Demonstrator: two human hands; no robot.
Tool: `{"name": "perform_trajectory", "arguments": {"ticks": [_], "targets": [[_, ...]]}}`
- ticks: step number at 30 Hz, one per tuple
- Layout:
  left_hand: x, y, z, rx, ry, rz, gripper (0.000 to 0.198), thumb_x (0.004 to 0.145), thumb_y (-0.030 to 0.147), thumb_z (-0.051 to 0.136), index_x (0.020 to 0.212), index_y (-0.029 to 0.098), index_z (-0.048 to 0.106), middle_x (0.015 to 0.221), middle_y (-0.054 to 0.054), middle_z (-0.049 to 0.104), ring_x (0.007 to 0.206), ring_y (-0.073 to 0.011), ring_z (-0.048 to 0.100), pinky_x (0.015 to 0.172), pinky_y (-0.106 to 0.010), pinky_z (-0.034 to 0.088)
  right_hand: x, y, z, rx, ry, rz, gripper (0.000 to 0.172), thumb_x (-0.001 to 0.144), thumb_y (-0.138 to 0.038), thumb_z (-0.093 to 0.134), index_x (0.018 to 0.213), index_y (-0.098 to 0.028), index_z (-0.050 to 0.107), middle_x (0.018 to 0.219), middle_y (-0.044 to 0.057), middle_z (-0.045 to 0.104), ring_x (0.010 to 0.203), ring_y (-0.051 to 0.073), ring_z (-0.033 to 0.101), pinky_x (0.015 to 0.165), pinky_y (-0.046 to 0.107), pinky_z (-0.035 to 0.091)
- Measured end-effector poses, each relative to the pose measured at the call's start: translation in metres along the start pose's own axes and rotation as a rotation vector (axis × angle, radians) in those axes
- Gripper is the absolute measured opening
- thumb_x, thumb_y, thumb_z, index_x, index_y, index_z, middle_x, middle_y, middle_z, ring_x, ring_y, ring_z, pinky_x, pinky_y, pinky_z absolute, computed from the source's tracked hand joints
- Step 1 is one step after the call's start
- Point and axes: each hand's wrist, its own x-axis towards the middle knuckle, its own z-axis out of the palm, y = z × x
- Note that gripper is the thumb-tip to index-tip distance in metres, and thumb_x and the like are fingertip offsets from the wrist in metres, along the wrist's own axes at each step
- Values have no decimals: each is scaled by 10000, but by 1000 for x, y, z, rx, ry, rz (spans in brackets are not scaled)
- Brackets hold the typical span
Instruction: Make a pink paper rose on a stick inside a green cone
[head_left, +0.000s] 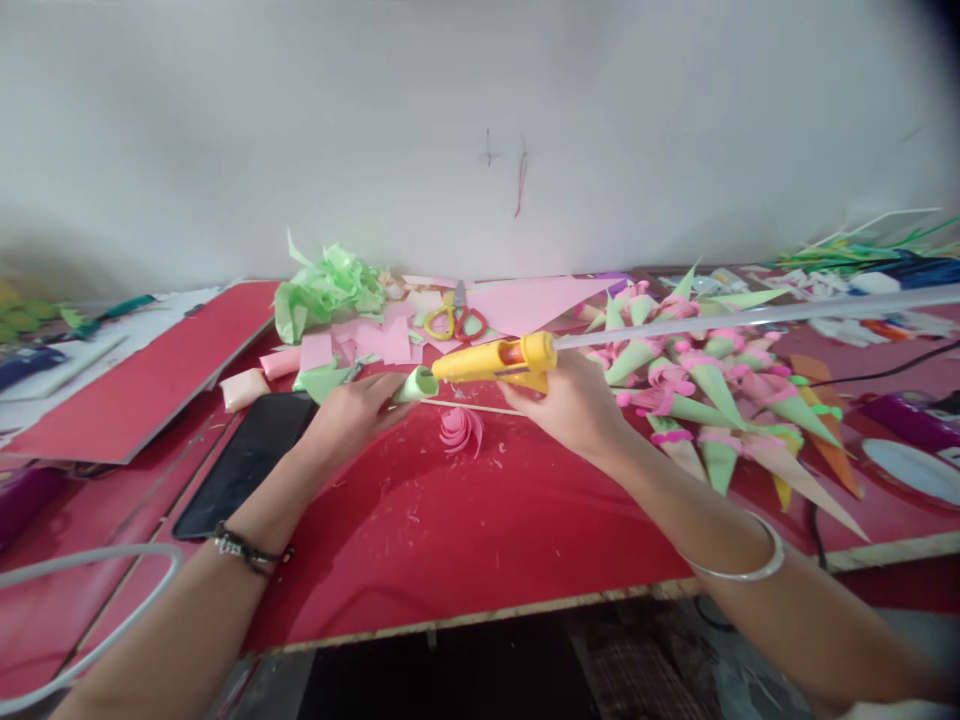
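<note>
My right hand [574, 405] is closed round a yellow hot glue gun [495, 360], with a long, pale glue stick [675, 325] running out of its back to the right. The gun's nozzle points left, at the rim of a light green paper cone [417, 385]. That cone is pinched in my left hand [360, 405], its open end toward the nozzle; whether they touch I cannot tell. Just below on the red table lies a pink paper rose [460, 430]. A thin stick [472, 407] lies behind the rose, running between my hands.
Finished paper cones with pink flowers [712, 380] are heaped at right. Behind are scissors [456, 320], pink paper pieces [375, 338] and crumpled green paper [330, 285]. A black phone [247, 465] lies by my left forearm. A red board [150, 375] is farther left.
</note>
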Motion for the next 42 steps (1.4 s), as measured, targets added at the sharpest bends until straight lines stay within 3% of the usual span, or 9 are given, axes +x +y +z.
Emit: {"name": "perform_trajectory", "arguments": {"ticks": [6, 12, 22, 30, 35, 38, 42], "targets": [[-1, -1, 3, -43, -51, 24, 214, 825, 346, 415, 859, 160, 513, 674, -14, 559, 586, -119, 511, 530, -206, 341, -1, -1, 1, 53, -11, 9, 253, 688, -272, 523, 905, -154, 576, 743, 52, 612, 617, 173, 566, 488, 256, 381], [0, 1, 1, -47, -36, 0, 214, 821, 337, 424, 878, 155, 521, 678, -14, 558, 559, -110, 491, 502, -199, 321, -1, 2, 1, -30, -33, 21, 276, 643, -199, 503, 907, -140, 562, 732, 57, 596, 542, 161, 529, 444, 257, 339], [1, 0, -3, 75, -5, -1, 269, 834, 388, 384, 798, 159, 520, 647, -14, 554, 570, -126, 512, 507, -221, 325, 0, -1, -6, -69, -100, -1, 241, 662, -167, 478, 893, -150, 540, 782, 66, 593, 590, 173, 538, 471, 268, 330], [2, -3, -4, 175, -15, -40, 303, 831, 416, 370, 805, 163, 533, 669, -24, 572, 613, -146, 535, 495, -234, 316, 1, 1, -6, 25, -169, 22, 268, 647, -145, 467, 904, -142, 543, 742, 51, 599, 572, 158, 540, 478, 255, 354], [0, -4, -3, 121, -30, -2, 284, 841, 380, 365, 873, 164, 546, 747, -40, 598, 653, -151, 555, 526, -227, 348, 2, -2, -6, 143, -208, 91, 184, 651, -159, 491, 816, -132, 568, 663, 40, 602, 528, 143, 531, 462, 240, 365], [-1, -4, -1, 64, -22, 13, 289, 836, 378, 380, 970, 175, 536, 820, -51, 612, 680, -156, 568, 548, -225, 368, 3, -4, -6, 217, -169, 93, 152, 671, -201, 516, 791, -134, 580, 666, 42, 607, 543, 142, 544, 473, 235, 385], [-2, -3, 1, 34, -34, 13, 292, 828, 368, 401, 1000, 174, 536, 831, -63, 616, 696, -161, 573, 564, -226, 376, 3, -4, -3, 231, -67, 69, 230, 674, -305, 567, 817, -127, 590, 703, 60, 617, 607, 164, 571, 517, 247, 420]]}}
